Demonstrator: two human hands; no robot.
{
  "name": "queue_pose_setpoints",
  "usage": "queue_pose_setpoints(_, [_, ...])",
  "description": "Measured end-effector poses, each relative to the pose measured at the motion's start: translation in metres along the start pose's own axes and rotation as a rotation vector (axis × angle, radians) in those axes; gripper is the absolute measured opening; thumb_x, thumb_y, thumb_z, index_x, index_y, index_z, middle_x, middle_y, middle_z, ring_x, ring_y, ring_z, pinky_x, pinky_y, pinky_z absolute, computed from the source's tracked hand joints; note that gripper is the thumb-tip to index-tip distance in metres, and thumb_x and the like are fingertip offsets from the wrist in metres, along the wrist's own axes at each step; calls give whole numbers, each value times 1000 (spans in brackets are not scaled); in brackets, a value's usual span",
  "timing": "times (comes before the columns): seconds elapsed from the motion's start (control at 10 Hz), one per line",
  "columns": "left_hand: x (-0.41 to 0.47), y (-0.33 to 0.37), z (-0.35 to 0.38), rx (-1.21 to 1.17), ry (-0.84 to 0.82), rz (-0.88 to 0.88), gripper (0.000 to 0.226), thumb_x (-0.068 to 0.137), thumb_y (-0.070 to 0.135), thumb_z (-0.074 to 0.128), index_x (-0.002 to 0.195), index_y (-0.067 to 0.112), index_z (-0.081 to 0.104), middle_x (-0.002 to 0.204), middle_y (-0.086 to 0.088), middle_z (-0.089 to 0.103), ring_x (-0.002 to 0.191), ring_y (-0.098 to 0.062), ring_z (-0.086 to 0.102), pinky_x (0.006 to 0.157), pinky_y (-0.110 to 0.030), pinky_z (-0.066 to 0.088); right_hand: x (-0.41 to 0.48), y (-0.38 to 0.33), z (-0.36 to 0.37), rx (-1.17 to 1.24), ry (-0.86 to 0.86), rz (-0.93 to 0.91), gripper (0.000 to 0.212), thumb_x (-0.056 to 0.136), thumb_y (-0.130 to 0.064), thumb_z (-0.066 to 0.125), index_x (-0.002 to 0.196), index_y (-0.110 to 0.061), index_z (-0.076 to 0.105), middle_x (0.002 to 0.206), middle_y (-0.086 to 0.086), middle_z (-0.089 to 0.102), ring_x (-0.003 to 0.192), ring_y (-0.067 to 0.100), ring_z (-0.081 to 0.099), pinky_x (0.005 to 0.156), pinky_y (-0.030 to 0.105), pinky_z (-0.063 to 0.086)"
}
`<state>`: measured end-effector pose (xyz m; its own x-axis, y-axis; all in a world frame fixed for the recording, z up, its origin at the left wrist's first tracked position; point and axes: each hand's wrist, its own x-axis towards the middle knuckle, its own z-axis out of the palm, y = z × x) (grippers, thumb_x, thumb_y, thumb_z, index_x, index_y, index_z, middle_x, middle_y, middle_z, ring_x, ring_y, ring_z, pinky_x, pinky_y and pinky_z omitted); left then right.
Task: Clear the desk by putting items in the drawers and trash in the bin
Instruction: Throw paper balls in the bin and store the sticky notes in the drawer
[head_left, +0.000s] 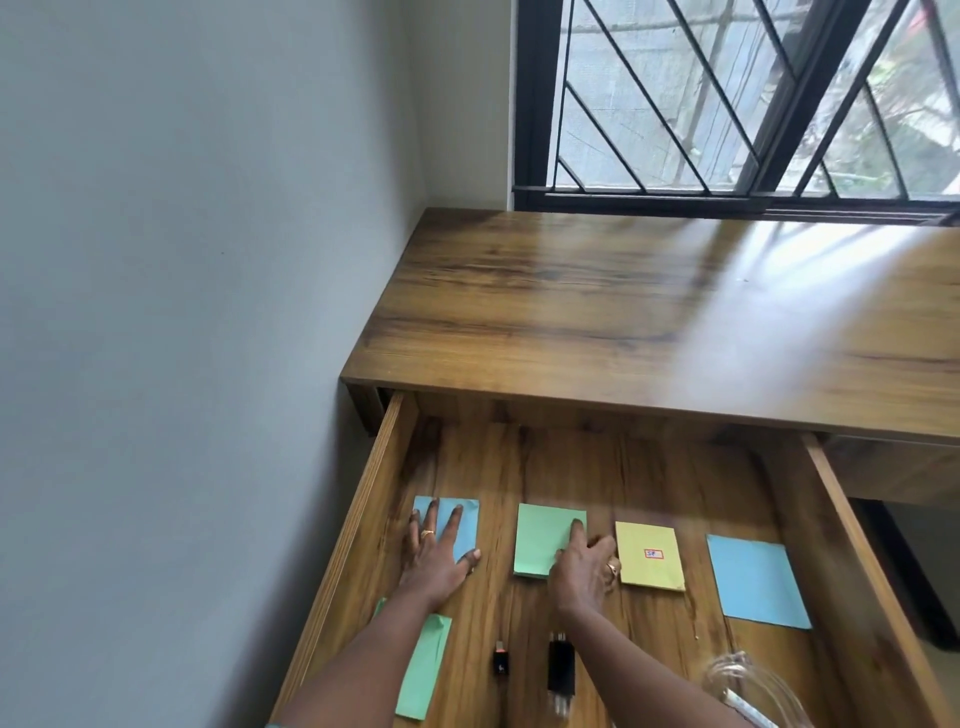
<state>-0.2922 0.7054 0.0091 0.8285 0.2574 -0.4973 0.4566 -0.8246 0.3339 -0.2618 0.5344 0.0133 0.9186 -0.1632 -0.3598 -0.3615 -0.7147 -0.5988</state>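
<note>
Pressing flat with fingers spread, the left hand (434, 558) is resting on the small blue paper (467, 519), and the right hand (584, 566), fingers extended, is touching the green paper (540, 538). Both papers are lying inside the open drawer (363, 519), below the surface (623, 312).

Risk: either sheet may be sliding under pressure, with the green one riding into the yellow paper (649, 564) just beside it or creasing a corner. The sheets are looking thin, flat and uncreased.

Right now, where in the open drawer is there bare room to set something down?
Free: back strip of the drawer, between the desktop edge and the paper row. The desktop in view is bare. Crowded: the row itself (small blue paper under the left hand, green paper under the right hand, yellow paper, large blue sheet) and the front.
</note>
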Motion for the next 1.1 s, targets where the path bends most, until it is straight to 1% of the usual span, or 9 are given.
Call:
queue_pose_setpoints(0.1, [-3,1,-2,2,12,-12,76,94,53,37,149,30,-10,156,0,-25,142,-30,-26,116,-52,5,-9,-11,-15,-13,-44,27,53,94,-12,45,144,-16,28,133,18,31,118,35,37,98,41,39])
queue_pose_setpoints(0.3, [-24,6,8,47,76,22,73,97,51,31,149,25,-13,157,-2,-22,144,-29,-20,118,-46,0,-30,5,-38,118,98,88,46,97,-9,41,141,-10,33,134,18,36,114,34,43,92,42,43])
queue_pose_setpoints(0.4, [-40,13,16,33,148,30,75,97,51,31,149,22,-14,158,-2,-18,146,-28,-12,119,-42,2,-44,24,-40,314,213,165,39,98,-31,38,131,-10,38,117,19,50,97,33,51,79,41,44])
queue_pose_setpoints(0.5, [-60,21,19,-37,224,24,76,97,50,32,150,19,-12,158,-4,-12,147,-28,-4,119,-39,7,-61,38,-50,465,332,271,38,98,-37,35,120,-7,38,103,17,53,84,27,50,70,36,36])
queue_pose_setpoints(0.6, [-80,27,21,-227,268,-51,77,97,48,35,150,14,-9,159,-8,-7,147,-28,2,119,-39,12,-76,51,-69,593,454,347,37,99,-29,35,121,0,41,100,17,49,90,28,45,76,38,31])
queue_pose_setpoints(0.8, [-122,34,24,-522,391,-315,81,95,40,44,149,1,-1,158,-16,4,146,-31,11,118,-38,17,-99,66,-103,542,447,355,24,97,-6,36,113,8,46,128,23,37,106,40,41,97,45,31])
queue_pose_setpoints(0.9, [-149,41,27,-526,444,-412,81,94,33,50,149,-1,1,157,-16,4,145,-32,12,118,-38,21,-122,78,-115,495,459,314,21,96,-4,37,108,6,52,133,25,36,113,41,39,99,45,31])
queue_pose_setpoints(1.0, [-186,56,35,-520,469,-432,84,92,28,51,149,0,-5,158,-14,-4,146,-31,4,119,-38,14,-152,102,-125,308,431,255,37,88,-16,57,120,1,55,135,22,35,120,37,36,104,45,32])
queue_pose_setpoints(1.1, [-226,72,36,-610,481,-444,91,91,28,54,147,-1,-12,157,-14,-14,147,-31,-6,119,-38,4,-187,120,-141,335,448,253,49,83,-19,52,126,3,51,145,25,27,135,38,22,112,45,16])
